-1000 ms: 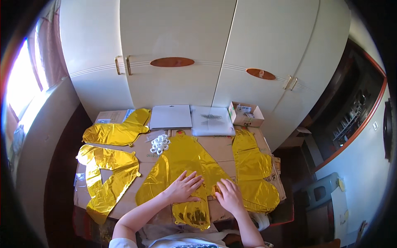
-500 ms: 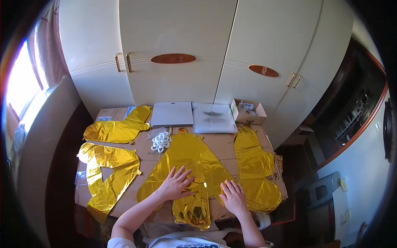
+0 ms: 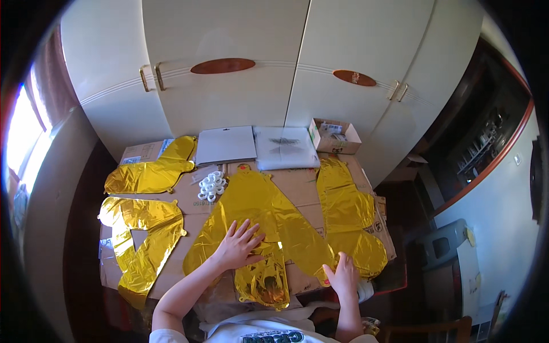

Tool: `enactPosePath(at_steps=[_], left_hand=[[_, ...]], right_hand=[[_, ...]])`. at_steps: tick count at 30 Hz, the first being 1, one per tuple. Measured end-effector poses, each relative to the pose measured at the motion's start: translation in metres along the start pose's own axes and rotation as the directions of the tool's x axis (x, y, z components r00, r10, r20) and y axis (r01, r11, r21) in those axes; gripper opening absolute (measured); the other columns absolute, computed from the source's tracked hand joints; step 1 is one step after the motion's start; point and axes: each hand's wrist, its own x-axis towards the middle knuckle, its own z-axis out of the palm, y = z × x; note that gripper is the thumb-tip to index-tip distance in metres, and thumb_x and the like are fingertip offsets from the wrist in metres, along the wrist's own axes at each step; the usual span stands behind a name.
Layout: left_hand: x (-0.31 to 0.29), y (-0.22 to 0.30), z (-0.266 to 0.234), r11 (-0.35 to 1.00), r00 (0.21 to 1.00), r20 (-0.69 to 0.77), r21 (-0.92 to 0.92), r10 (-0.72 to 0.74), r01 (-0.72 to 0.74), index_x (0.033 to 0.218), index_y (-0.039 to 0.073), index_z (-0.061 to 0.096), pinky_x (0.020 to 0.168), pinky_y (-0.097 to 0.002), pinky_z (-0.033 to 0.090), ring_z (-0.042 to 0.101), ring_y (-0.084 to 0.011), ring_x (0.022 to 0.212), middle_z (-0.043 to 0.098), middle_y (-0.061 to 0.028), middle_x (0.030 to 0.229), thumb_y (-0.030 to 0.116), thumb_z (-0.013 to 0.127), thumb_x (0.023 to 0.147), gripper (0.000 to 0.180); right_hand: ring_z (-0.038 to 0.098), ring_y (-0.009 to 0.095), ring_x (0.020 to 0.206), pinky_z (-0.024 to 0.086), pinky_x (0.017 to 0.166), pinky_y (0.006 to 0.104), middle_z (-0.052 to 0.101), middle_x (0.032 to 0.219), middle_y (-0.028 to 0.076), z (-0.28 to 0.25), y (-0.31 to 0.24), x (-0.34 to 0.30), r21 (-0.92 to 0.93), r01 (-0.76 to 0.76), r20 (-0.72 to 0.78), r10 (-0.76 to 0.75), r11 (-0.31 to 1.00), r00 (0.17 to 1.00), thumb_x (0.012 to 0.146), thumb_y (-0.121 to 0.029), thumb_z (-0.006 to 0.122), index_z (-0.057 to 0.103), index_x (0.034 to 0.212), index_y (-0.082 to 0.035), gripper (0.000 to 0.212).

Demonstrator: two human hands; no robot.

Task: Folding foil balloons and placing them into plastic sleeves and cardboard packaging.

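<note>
right fingers (image 3: 343,260): shifted outward | middle gold foil (image 3: 251,208): lower right corner (image 3: 321,278) now showing

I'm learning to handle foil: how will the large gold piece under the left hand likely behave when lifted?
The large gold piece probably flops and folds easily, as its surface is creased. It looks light for its spread, lying thin and flat. Its glossy finish suggests it may slip.

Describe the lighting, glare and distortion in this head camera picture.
Head view: the window at far left is washed out to white; in the head view, the gold foil piece under the left hand carries a small bright glint; in the head view, the cupboard looks bowed and the picture's corners go black; in the head view, the doorway at right is dark.
</note>
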Motion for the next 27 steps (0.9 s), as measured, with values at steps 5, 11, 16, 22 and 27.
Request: enactPosePath(at_steps=[5,11,16,22,27], left_hand=[[0.000,0.001,0.000,1.000,1.000,-0.004,-0.003,-0.008,0.008,0.140,0.015,0.049,0.115,-0.0589,0.021,0.032,-0.0392,0.141,0.043,-0.0158,0.147,0.059,0.056,0.088,0.068],[-0.001,0.001,0.001,1.000,1.000,0.002,-0.021,-0.020,0.020,0.140,0.015,0.048,0.116,-0.0581,0.020,0.031,-0.0388,0.142,0.042,-0.0155,0.148,0.058,0.056,0.089,0.068],[0.001,0.003,0.000,0.998,1.000,-0.008,-0.063,-0.030,0.030,0.139,0.015,0.050,0.116,-0.0586,0.019,0.029,-0.0415,0.142,0.041,-0.0167,0.148,0.054,0.058,0.089,0.064],[0.000,-0.001,0.003,0.994,0.997,-0.054,-0.098,-0.054,0.049,0.135,0.015,0.054,0.116,-0.0569,0.021,0.030,-0.0406,0.142,0.041,-0.0165,0.148,0.046,0.060,0.090,0.054],[-0.003,-0.002,0.002,0.995,0.997,-0.057,-0.089,-0.043,0.038,0.132,0.014,0.056,0.116,-0.0566,0.022,0.030,-0.0398,0.142,0.043,-0.0150,0.147,0.042,0.061,0.090,0.050]], right_hand=[[0.064,0.031,0.072,0.049,0.064,0.0419,0.063,0.078,0.013,0.009,0.004,0.000,0.335,-0.035,0.047,0.020,0.941,0.999,0.080,-0.018,0.076,0.050,0.122,-0.005,0.051],[0.060,0.020,0.061,0.046,0.055,0.0340,0.060,0.072,0.008,-0.015,-0.026,0.001,0.556,0.084,-0.047,-0.070,0.827,0.996,0.080,-0.007,0.072,0.053,0.119,-0.007,0.043],[0.067,0.023,0.067,0.053,0.059,0.0350,0.067,0.081,0.009,-0.015,-0.093,-0.009,0.528,0.306,-0.100,-0.300,0.792,0.949,0.083,-0.013,0.072,0.060,0.106,-0.008,0.026],[0.067,0.023,0.077,0.054,0.069,0.0354,0.067,0.087,0.007,0.018,-0.134,-0.008,0.505,0.531,-0.078,-0.576,0.680,0.813,0.084,-0.017,0.071,0.058,0.102,-0.008,0.024],[0.056,0.030,0.113,0.048,0.093,0.0415,0.056,0.122,0.013,-0.001,-0.093,0.016,0.230,0.512,-0.139,-0.492,0.828,0.859,0.079,-0.032,0.076,0.054,0.122,-0.008,0.054]])
